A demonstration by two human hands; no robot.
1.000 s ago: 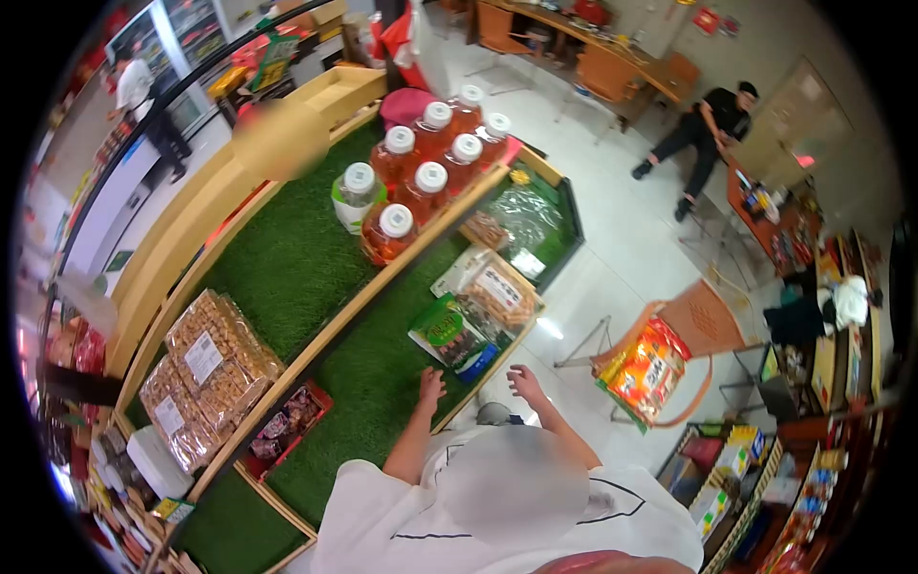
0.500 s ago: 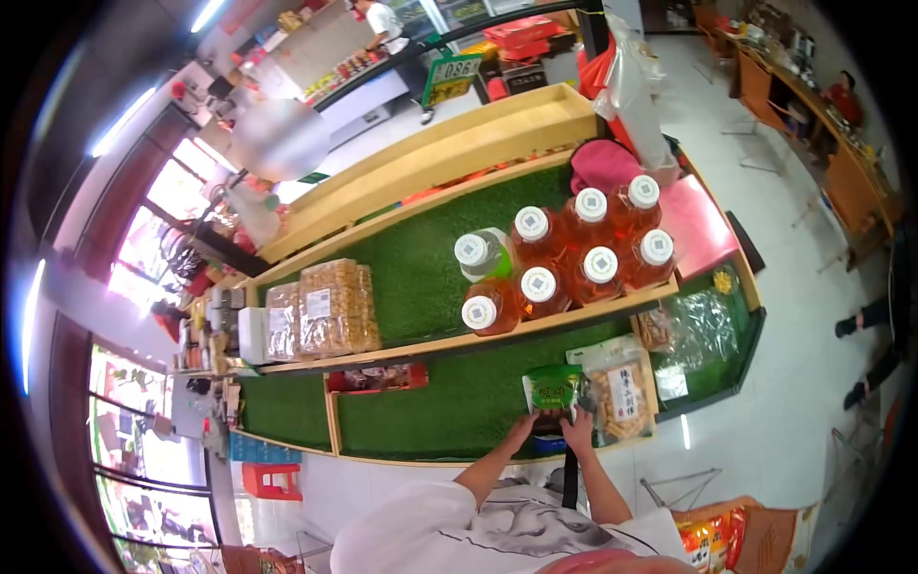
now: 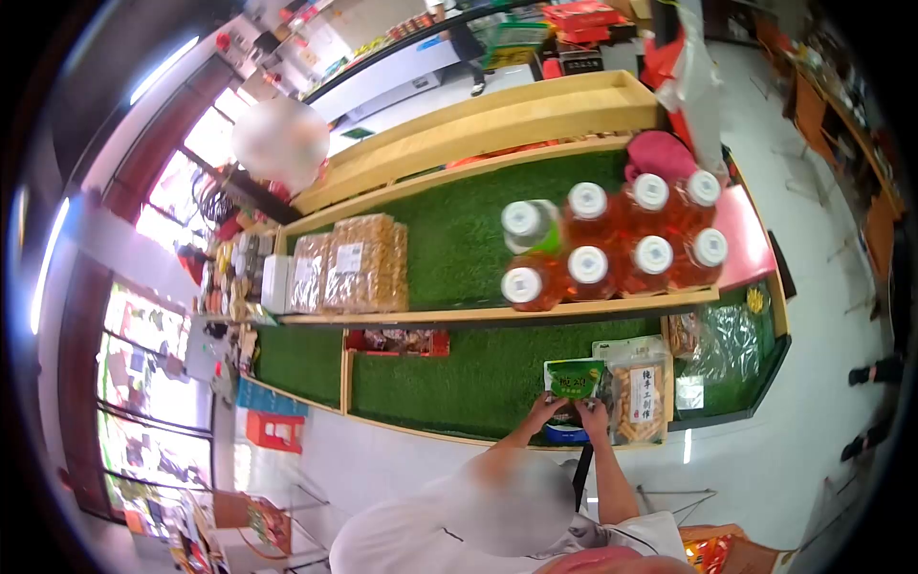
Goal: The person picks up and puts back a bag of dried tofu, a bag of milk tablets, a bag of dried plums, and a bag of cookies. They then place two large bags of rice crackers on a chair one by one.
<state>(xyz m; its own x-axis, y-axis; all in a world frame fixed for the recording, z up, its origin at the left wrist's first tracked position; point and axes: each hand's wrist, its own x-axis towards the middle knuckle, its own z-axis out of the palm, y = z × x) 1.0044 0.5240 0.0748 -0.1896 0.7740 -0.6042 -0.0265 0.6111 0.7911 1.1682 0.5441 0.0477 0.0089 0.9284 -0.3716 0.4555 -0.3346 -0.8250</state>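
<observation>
A green snack pouch (image 3: 572, 378) with a dark lower part stands at the front of the lower shelf. My left hand (image 3: 543, 409) grips its left side and my right hand (image 3: 592, 417) its right side, fingers closed on the edges. Below the hands, a blue strip shows, and I cannot make out what it belongs to. Right beside my right hand lies a clear bag of light-brown snack sticks (image 3: 639, 394) with a white label.
Several bottles of amber liquid (image 3: 588, 273) with white caps stand on the upper green shelf (image 3: 449, 230). Bagged snacks (image 3: 359, 263) sit at its left. A red box (image 3: 397, 342) is on the lower shelf, and a red stool (image 3: 274, 431) stands at left.
The head view has shifted, so the shelves and bottles appear farther right and slightly higher. The pouch stays between both my hands.
</observation>
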